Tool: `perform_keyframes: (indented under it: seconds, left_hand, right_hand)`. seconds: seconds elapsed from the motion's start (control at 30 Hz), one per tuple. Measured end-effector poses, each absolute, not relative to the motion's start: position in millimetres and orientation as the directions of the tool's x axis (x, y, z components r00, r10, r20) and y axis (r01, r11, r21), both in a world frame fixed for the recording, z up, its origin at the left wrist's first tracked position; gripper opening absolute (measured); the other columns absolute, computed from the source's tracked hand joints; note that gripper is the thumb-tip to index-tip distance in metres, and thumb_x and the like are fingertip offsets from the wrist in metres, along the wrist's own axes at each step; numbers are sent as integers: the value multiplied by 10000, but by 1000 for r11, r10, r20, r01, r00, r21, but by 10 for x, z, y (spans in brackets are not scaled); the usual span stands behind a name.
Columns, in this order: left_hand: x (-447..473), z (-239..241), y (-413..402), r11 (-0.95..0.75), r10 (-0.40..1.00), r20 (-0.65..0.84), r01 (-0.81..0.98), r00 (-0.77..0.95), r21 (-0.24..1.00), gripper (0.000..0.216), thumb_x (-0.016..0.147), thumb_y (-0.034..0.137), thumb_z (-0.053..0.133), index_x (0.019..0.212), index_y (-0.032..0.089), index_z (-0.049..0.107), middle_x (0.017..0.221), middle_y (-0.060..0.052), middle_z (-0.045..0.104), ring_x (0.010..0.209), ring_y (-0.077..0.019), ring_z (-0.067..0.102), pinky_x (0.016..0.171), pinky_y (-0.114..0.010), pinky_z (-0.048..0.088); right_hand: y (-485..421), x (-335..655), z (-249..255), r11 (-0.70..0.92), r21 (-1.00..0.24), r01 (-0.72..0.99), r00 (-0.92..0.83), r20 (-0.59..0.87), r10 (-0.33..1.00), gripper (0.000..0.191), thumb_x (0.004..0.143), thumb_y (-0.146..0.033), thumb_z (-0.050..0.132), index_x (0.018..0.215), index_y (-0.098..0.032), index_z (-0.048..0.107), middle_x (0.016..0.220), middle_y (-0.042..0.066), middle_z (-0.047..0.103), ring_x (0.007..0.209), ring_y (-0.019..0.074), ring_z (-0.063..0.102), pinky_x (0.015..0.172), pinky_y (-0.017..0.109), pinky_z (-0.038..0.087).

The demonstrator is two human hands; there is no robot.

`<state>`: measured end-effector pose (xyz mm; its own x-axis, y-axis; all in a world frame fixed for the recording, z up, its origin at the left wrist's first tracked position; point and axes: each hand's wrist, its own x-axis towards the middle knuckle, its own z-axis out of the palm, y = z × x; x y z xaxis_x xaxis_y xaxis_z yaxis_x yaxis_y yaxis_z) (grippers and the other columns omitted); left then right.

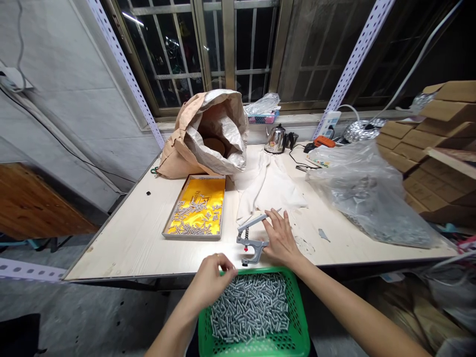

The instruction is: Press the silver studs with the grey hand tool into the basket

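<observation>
Right hand (280, 240), half-curled, grips one grey pliers-like tool (256, 245). Left hand (213, 278), fingers curled, hold indeterminable, is at one green basket (298, 305) of uncountable metal pieces (253, 310).

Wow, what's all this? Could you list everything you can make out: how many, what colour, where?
Table: one, pale, centre
Basket: one, green, before the table
Tray: one, grey rim, yellow lining, left on table
Metal pieces: too many to count, silver, in basket and tray
Pliers: one, grey, beyond the basket
Sack: one, brown and whitish, behind the tray
Cloth: at least one, white, mid-table
Kettle: one, silver, back of table
Large bag: one, clear, right on table
Cartons: several, brown, far right
Window: one, dark, barred, behind table
Left hand: one, bare, at the basket's edge
Right hand: one, bare, holding the pliers
</observation>
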<state>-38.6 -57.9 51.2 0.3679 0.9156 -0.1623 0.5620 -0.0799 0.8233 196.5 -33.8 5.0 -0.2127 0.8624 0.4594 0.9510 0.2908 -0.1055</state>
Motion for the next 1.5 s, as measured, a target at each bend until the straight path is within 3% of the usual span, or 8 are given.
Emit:
perform_keyframes:
  seconds: [0.07,0.17,0.43,0.6,0.67,0.77,0.93,1.5]
  left_hand:
    - [-519,584,-486,-164,865,-198,633,461,757,165,721,334,598,716,191,681,758,-41,683,724,-183,595,651,-256,402]
    - [-668,530,-64,-143,957,-125,802,262,580,220,802,287,495,804,165,678,854,-78,696,803,-200,612,694,-269,402]
    - [-703,167,868,93,987,-156,934,-41,344,130,631,150,591,506,158,552,603,-104,635,655,-244,611,528,-274,329]
    - [-630,206,817,79,994,-96,919,-45,386,54,623,125,566,574,148,571,636,-94,631,686,-235,613,548,-267,361]
    - [-584,227,665,59,998,-56,826,-33,561,73,666,150,549,711,145,606,646,-50,628,655,-186,606,570,-247,390]
    - [-455,199,320,138,986,-162,341,44,930,227,658,232,618,864,135,608,624,-7,616,559,-132,573,577,-237,427]
    - [-164,56,-169,426,899,-398,-150,186,892,302,502,289,783,678,119,606,596,-23,629,497,-84,518,511,-200,375]
    - [-20,18,-262,517,824,-513,49,242,854,119,444,178,676,490,137,574,434,35,529,403,-56,352,455,-217,198]
  right_hand:
    - [-357,1988,42,288,-102,952,-210,468,858,518,728,-292,534,1201,-86,489,1344,178,397,1324,306,226,1108,550,50]
    - [-359,1987,16,287,-103,952,-205,481,853,486,740,-308,551,1175,-95,512,1335,174,417,1318,303,246,1108,553,43]
    - [-341,1944,-22,262,-110,959,-186,456,870,495,758,-374,576,1174,-111,519,1340,156,428,1319,287,254,1115,541,24]
    - [-335,1960,-28,249,-110,962,-174,456,873,531,729,-389,589,1172,-106,514,1336,174,424,1318,307,250,1102,566,22]
    - [-327,1963,-25,224,-123,967,-147,450,881,568,700,-381,606,1179,-94,504,1337,185,417,1315,321,248,1097,575,25]
    - [-311,1947,-16,193,-147,970,-108,451,886,586,675,-354,612,1183,-87,493,1339,195,406,1316,330,237,1090,585,31]
    - [-298,1851,-20,203,-162,966,-112,444,889,585,679,-295,588,1212,-93,459,1404,181,330,1353,315,155,1087,585,-1]
    - [-349,1799,-75,219,-165,962,-137,403,905,670,627,-230,562,1257,-70,400,1477,170,192,1378,305,42,1093,564,-36]
